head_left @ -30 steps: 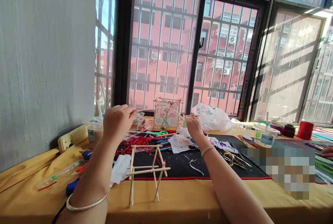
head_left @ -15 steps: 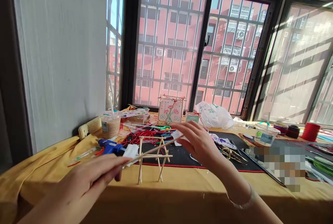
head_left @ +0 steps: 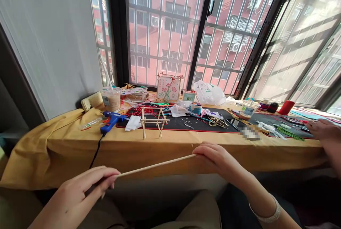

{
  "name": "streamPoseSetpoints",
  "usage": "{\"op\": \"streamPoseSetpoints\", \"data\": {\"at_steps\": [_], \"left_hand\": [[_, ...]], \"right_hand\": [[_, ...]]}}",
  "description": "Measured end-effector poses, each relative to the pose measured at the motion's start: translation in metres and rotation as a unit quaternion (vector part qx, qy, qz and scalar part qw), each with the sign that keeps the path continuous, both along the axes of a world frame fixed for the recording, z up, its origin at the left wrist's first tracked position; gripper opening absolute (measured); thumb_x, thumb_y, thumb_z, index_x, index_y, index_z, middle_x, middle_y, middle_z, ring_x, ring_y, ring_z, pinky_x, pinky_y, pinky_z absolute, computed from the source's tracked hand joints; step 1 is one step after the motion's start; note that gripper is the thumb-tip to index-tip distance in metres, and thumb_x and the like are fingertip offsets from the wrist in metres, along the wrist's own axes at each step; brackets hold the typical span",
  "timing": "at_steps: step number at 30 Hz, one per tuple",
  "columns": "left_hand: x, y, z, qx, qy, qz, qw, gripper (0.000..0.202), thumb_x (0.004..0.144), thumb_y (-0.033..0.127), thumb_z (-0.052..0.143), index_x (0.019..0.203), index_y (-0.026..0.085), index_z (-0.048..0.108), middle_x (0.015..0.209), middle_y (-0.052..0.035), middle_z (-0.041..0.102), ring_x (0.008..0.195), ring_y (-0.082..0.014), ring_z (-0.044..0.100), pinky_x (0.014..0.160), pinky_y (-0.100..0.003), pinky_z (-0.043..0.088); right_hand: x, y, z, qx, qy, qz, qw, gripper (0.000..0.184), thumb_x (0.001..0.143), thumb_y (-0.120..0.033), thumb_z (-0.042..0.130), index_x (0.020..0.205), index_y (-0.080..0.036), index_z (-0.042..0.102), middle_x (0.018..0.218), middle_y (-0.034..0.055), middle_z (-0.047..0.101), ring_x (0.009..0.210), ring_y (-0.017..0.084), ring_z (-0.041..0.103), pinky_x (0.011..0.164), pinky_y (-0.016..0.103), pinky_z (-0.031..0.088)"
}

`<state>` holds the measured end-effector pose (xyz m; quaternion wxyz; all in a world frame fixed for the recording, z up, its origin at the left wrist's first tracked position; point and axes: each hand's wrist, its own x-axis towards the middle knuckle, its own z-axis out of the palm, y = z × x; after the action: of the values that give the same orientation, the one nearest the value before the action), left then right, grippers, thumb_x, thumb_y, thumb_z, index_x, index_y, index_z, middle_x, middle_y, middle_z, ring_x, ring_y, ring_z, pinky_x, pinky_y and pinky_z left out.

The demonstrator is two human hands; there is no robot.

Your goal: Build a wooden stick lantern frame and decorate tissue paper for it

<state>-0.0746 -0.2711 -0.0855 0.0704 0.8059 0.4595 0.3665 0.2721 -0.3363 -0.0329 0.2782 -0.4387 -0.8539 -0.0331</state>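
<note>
Plain pale-tan wooden stick [head_left: 157, 166]

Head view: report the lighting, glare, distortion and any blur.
Head view: strong daylight pours through the barred glass window, with pale glare washing its right-hand panes; wide-angle distortion tilts the dark frames and the grey wall; the left hand, right hand and slender pale wooden stick sit in softer light; a pixelated patch obscures part of the flat black mat.
</note>
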Motion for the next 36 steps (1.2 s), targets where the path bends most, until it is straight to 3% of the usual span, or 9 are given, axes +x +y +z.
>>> {"op": "streamPoseSetpoints", "data": {"at_steps": [3, 7, 11, 16, 21, 26, 33, 36], "left_hand": [[0.002, -0.008, 0.005, -0.031, -0.047, -0.038, 0.998, 0.023, 0.08, 0.044, 0.046, 0.073, 0.033, 0.065, 0.064, 0.0068, 0.068, 0.055, -0.0126, 0.063, 0.053, -0.015, 0.047], [0.01, -0.021, 0.009, -0.044, -0.038, -0.033, 0.998, 0.023, 0.079, 0.046, 0.048, 0.075, 0.03, 0.065, 0.076, 0.0034, 0.07, 0.067, -0.0157, 0.065, 0.06, -0.018, 0.049], [0.016, -0.03, 0.016, -0.046, -0.021, -0.065, 0.997, 0.029, 0.081, 0.048, 0.047, 0.078, 0.025, 0.064, 0.078, 0.0006, 0.069, 0.071, -0.0165, 0.064, 0.064, -0.019, 0.048], [0.016, -0.033, 0.012, -0.043, -0.019, -0.083, 0.995, 0.028, 0.083, 0.047, 0.046, 0.084, 0.024, 0.063, 0.085, 0.0008, 0.067, 0.077, -0.0144, 0.062, 0.071, -0.018, 0.045], [0.022, -0.038, 0.006, -0.051, -0.01, -0.123, 0.991, 0.022, 0.086, 0.042, 0.046, 0.086, 0.025, 0.059, 0.085, 0.0027, 0.064, 0.078, -0.0123, 0.06, 0.072, -0.017, 0.041], [0.036, -0.045, 0.01, -0.021, -0.006, -0.142, 0.99, 0.021, 0.089, 0.035, 0.042, 0.085, 0.021, 0.057, 0.083, 0.001, 0.061, 0.077, -0.0125, 0.057, 0.072, -0.021, 0.04], [0.065, -0.044, 0.012, 0.065, 0.063, -0.169, 0.981, 0.028, 0.091, 0.023, 0.036, 0.078, 0.015, 0.06, 0.07, -0.0027, 0.058, 0.067, -0.0163, 0.049, 0.066, -0.03, 0.036], [0.079, -0.043, 0.01, 0.039, 0.062, -0.195, 0.978, 0.029, 0.09, 0.022, 0.035, 0.079, 0.015, 0.061, 0.07, -0.0038, 0.059, 0.067, -0.0171, 0.048, 0.066, -0.031, 0.033]], "right_hand": [[0.002, -0.003, -0.001, 0.016, 0.003, -0.001, 1.0, 0.019, 0.093, -0.023, 0.039, 0.087, -0.018, 0.055, 0.074, 0.0037, 0.059, 0.07, 0.013, 0.055, 0.064, 0.022, 0.044], [0.002, -0.01, -0.004, 0.002, -0.009, -0.006, 1.0, 0.015, 0.092, -0.021, 0.04, 0.088, -0.018, 0.054, 0.078, 0.0044, 0.059, 0.073, 0.013, 0.053, 0.066, 0.023, 0.043], [0.001, -0.015, -0.003, -0.011, -0.033, -0.004, 0.999, 0.014, 0.091, -0.021, 0.04, 0.087, -0.017, 0.053, 0.077, 0.0046, 0.057, 0.072, 0.014, 0.052, 0.064, 0.024, 0.042], [-0.003, -0.017, 0.001, -0.022, -0.05, 0.001, 0.998, 0.011, 0.09, -0.02, 0.042, 0.085, -0.016, 0.051, 0.074, 0.0036, 0.055, 0.069, 0.013, 0.05, 0.062, 0.023, 0.04], [-0.015, -0.02, 0.002, -0.038, -0.077, 0.017, 0.996, 0.013, 0.091, -0.02, 0.042, 0.085, -0.016, 0.053, 0.074, 0.0036, 0.055, 0.069, 0.013, 0.05, 0.062, 0.023, 0.04], [-0.03, -0.018, 0.003, -0.021, -0.118, 0.013, 0.993, 0.017, 0.091, -0.02, 0.041, 0.084, -0.015, 0.055, 0.073, 0.004, 0.058, 0.067, 0.013, 0.051, 0.061, 0.023, 0.04], [-0.051, -0.016, -0.002, -0.008, -0.19, -0.011, 0.982, 0.023, 0.092, -0.02, 0.039, 0.081, -0.015, 0.058, 0.071, 0.0038, 0.06, 0.068, 0.014, 0.052, 0.059, 0.023, 0.037], [-0.06, -0.014, -0.005, -0.001, -0.227, -0.025, 0.974, 0.023, 0.092, -0.021, 0.04, 0.08, -0.015, 0.059, 0.07, 0.0031, 0.061, 0.069, 0.014, 0.052, 0.058, 0.024, 0.034]]}}
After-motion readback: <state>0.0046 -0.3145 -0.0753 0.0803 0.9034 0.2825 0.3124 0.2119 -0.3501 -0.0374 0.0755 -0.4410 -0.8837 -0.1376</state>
